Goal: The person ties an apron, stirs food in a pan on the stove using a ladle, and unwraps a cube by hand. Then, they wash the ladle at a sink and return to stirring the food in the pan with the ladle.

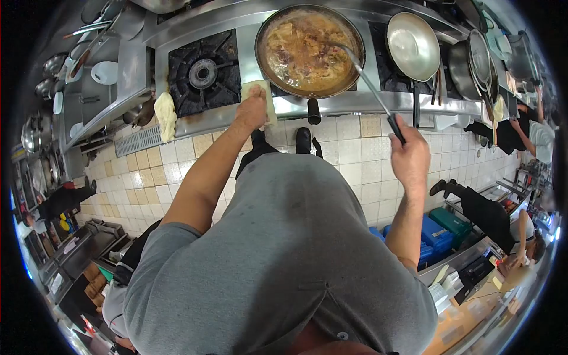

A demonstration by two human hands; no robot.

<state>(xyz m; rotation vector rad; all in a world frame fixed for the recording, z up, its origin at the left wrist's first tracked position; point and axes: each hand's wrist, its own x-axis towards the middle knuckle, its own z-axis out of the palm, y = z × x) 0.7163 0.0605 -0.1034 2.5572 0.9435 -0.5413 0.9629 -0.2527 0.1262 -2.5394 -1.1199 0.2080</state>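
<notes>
A wide round pan (pixel 258 52) full of bubbling brown stew (pixel 307 56) stands on the stove. My right hand (pixel 410 155) is wrapped round the black handle of a long metal ladle (pixel 376 92), whose head dips into the right side of the stew. Near the pan's lower left edge, my left hand (pixel 253 108) is closed on a folded pale cloth (pixel 270 112) at the stove's front. What lies under the cloth is hidden. A black knob-like handle (pixel 314 111) sticks out at the stove front below the pan.
A bare burner (pixel 203 73) is left of the pan, with a yellowish cloth (pixel 165 116) on the front edge. An empty frying pan (pixel 413 47) and stacked pans (pixel 463 70) stand right. People work at far right (pixel 488 213) and far left (pixel 62 198).
</notes>
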